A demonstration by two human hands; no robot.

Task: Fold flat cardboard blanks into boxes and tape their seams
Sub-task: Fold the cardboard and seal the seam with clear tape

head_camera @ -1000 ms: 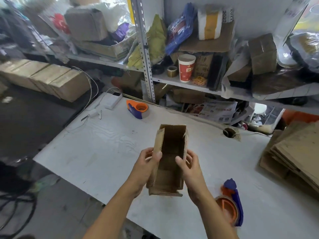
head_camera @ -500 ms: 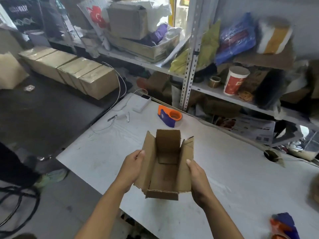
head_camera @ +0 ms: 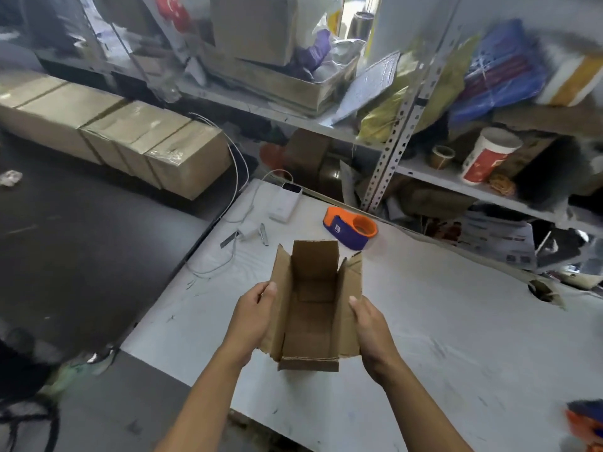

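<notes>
A small brown cardboard box (head_camera: 313, 318) hangs above the white table (head_camera: 456, 337), its open top facing me and its four flaps spread outward. My left hand (head_camera: 253, 316) grips its left wall, thumb along the upper edge. My right hand (head_camera: 370, 327) grips the right wall the same way. An orange and purple tape dispenser (head_camera: 350, 228) lies on the table just beyond the box. A second dispenser (head_camera: 585, 424) shows partly at the right edge of the frame.
A white power bank (head_camera: 286, 202) with white cables (head_camera: 235, 230) lies at the table's far left corner. Cluttered metal shelves (head_camera: 424, 171) stand behind the table. A row of taped cartons (head_camera: 107, 135) sits at the left on a dark surface. A hole (head_camera: 540, 290) marks the table at right.
The view has swung left, so the flat blanks at the right have left the frame. The box has turned with its opening toward me and its flaps have spread wider.
</notes>
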